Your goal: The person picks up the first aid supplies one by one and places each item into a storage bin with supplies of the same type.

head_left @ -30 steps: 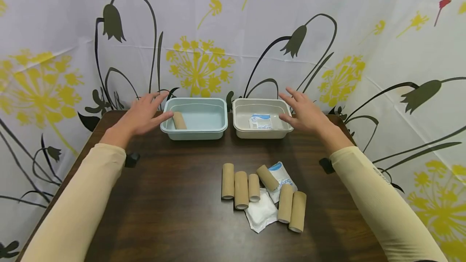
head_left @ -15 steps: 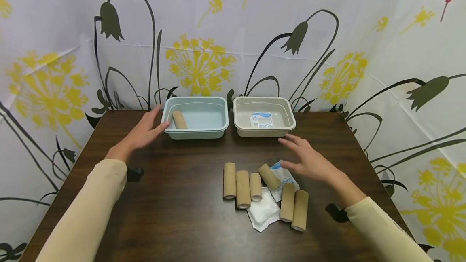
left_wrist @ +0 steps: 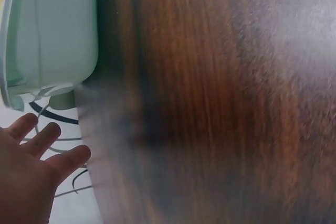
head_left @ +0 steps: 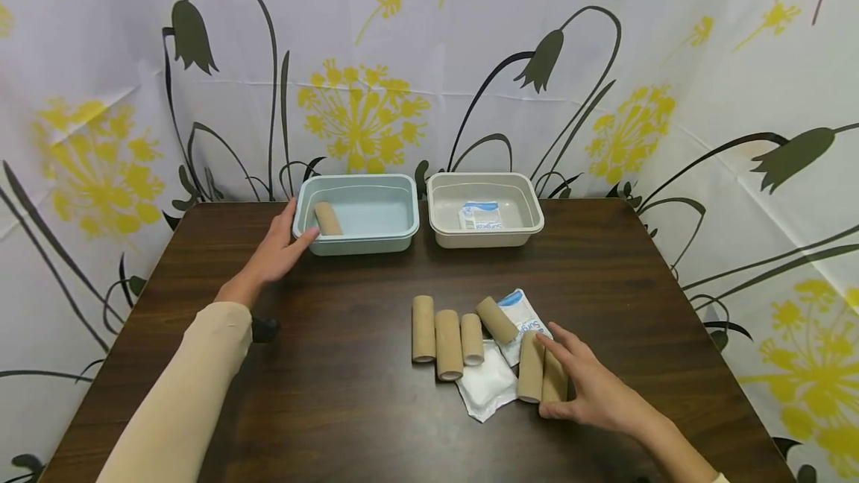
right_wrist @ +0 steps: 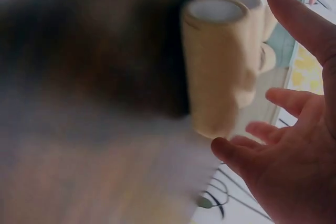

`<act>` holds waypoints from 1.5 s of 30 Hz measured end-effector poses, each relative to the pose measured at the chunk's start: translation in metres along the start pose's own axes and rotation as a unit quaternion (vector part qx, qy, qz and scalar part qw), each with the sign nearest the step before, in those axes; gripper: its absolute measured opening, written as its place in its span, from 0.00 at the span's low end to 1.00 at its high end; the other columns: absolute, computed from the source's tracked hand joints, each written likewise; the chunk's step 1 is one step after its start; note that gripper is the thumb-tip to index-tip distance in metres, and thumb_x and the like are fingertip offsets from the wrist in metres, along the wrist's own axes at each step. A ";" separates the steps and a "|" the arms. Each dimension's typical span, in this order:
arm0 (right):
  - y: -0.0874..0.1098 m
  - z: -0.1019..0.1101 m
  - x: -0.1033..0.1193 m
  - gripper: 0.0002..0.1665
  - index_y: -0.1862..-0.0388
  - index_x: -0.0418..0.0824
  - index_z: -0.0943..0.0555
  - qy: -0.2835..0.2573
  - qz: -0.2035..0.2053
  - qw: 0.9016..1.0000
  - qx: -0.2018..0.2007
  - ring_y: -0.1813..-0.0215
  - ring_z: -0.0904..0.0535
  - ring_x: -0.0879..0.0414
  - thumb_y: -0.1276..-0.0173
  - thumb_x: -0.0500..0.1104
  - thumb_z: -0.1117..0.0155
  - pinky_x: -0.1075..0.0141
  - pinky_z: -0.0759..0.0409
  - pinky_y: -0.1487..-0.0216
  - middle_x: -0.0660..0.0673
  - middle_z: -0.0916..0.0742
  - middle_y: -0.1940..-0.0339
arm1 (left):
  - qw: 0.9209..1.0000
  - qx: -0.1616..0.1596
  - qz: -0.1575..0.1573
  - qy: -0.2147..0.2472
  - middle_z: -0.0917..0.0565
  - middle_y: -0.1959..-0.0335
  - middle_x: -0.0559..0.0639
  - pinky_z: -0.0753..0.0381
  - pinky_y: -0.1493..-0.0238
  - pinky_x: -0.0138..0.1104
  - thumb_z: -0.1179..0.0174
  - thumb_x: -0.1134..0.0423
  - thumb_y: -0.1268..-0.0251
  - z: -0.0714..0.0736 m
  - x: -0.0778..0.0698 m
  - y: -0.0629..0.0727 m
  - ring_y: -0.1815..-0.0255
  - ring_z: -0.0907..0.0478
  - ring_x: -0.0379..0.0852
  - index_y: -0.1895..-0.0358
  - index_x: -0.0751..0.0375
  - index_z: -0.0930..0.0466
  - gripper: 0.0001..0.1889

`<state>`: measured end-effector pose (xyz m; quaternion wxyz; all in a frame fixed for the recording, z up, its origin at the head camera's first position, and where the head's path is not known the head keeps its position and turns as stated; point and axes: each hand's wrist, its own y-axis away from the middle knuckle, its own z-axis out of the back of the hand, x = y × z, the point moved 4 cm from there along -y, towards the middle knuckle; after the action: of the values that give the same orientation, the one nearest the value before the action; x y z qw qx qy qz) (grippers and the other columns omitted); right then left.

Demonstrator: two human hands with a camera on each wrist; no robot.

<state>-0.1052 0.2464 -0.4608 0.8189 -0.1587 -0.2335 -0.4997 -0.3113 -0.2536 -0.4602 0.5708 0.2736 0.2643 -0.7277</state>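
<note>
My right hand is over the rightmost cardboard tube, with thumb and fingers spread around it and partly hiding it. In the right wrist view, a gap shows between the thumb and that tube. Beside it lies another cardboard tube. My left hand is at the left end of the light blue tray, fingers extended and thumb by the front rim; whether it touches is hard to tell. One cardboard tube leans inside that tray.
A beige tray holding a "Surgical" packet stands right of the blue one. On the dark wooden table, several more tubes lie around a printed packet and a white packet. A flowered curtain hangs behind.
My right hand has come down from the beige tray to the rightmost tube, nearer to me. My left hand has lowered slightly beside the blue tray. Tubes and packets stay in place.
</note>
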 end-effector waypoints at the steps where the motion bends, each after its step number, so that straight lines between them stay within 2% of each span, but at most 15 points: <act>1: 0.004 -0.003 -0.001 0.61 0.25 0.39 0.36 -0.004 -0.002 1.000 -0.003 0.30 0.41 0.33 0.56 0.51 0.15 0.39 0.28 0.45 0.32 0.40 0.25 | 1.000 0.003 0.001 0.003 0.54 0.25 0.73 0.49 0.34 0.64 0.54 0.44 0.24 -0.003 0.000 0.000 0.27 0.51 0.69 0.21 0.57 0.72 0.44; 7: 0.014 -0.017 -0.007 0.68 0.24 0.41 0.38 -0.014 -0.010 1.000 -0.025 0.30 0.44 0.32 0.65 0.45 0.11 0.37 0.29 0.47 0.30 0.40 0.25 | 1.000 0.018 0.015 0.001 0.56 0.24 0.72 0.50 0.33 0.64 0.56 0.43 0.23 -0.014 0.001 -0.001 0.26 0.52 0.70 0.21 0.57 0.74 0.44; 12: 0.015 -0.022 -0.008 0.65 0.27 0.41 0.33 0.003 -0.005 0.999 -0.049 0.33 0.40 0.34 0.68 0.41 0.11 0.38 0.28 0.47 0.30 0.35 0.29 | 0.999 0.023 0.024 -0.001 0.58 0.24 0.72 0.51 0.32 0.63 0.56 0.42 0.23 -0.017 0.002 0.000 0.26 0.54 0.70 0.22 0.59 0.75 0.45; 16: 0.016 -0.018 -0.008 0.64 0.28 0.41 0.31 0.019 -0.004 0.998 -0.063 0.35 0.37 0.36 0.71 0.40 0.11 0.40 0.27 0.47 0.31 0.31 0.32 | 0.999 0.029 0.033 -0.003 0.62 0.23 0.70 0.52 0.32 0.64 0.56 0.40 0.24 -0.017 0.002 0.001 0.25 0.55 0.70 0.22 0.57 0.79 0.47; 21: 0.017 -0.012 -0.008 0.63 0.30 0.42 0.30 0.033 -0.004 0.998 -0.053 0.36 0.36 0.37 0.71 0.41 0.12 0.42 0.27 0.47 0.33 0.29 0.33 | 0.999 0.030 0.042 -0.005 0.67 0.22 0.66 0.53 0.33 0.65 0.55 0.40 0.25 -0.016 0.004 0.000 0.24 0.58 0.70 0.23 0.53 0.82 0.48; 27: 0.020 -0.003 -0.004 0.61 0.31 0.43 0.28 0.053 -0.001 0.998 -0.036 0.36 0.34 0.38 0.71 0.41 0.11 0.44 0.24 0.51 0.34 0.28 0.34 | 0.998 0.031 0.048 -0.004 0.68 0.22 0.66 0.54 0.32 0.65 0.56 0.38 0.26 -0.015 0.007 -0.002 0.24 0.60 0.69 0.23 0.54 0.83 0.49; 40: 0.021 0.016 -0.001 0.57 0.32 0.44 0.26 0.061 -0.010 0.998 -0.007 0.37 0.33 0.42 0.67 0.44 0.12 0.48 0.24 0.50 0.37 0.28 0.34 | 0.999 0.021 0.038 0.019 0.72 0.21 0.61 0.58 0.30 0.61 0.51 0.39 0.27 -0.016 0.003 -0.004 0.22 0.67 0.63 0.24 0.55 0.83 0.51; 45: 0.020 0.028 -0.003 0.56 0.31 0.45 0.27 0.042 -0.024 0.999 0.003 0.37 0.33 0.41 0.64 0.44 0.13 0.49 0.24 0.52 0.37 0.29 0.33 | 0.999 0.022 0.039 0.022 0.73 0.21 0.60 0.59 0.30 0.61 0.50 0.40 0.27 -0.017 0.004 -0.006 0.22 0.68 0.62 0.24 0.54 0.84 0.52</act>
<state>-0.0943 0.2712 -0.4394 0.8164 -0.1295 -0.2046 -0.5243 -0.3167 -0.2434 -0.4749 0.5868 0.3125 0.2497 -0.7040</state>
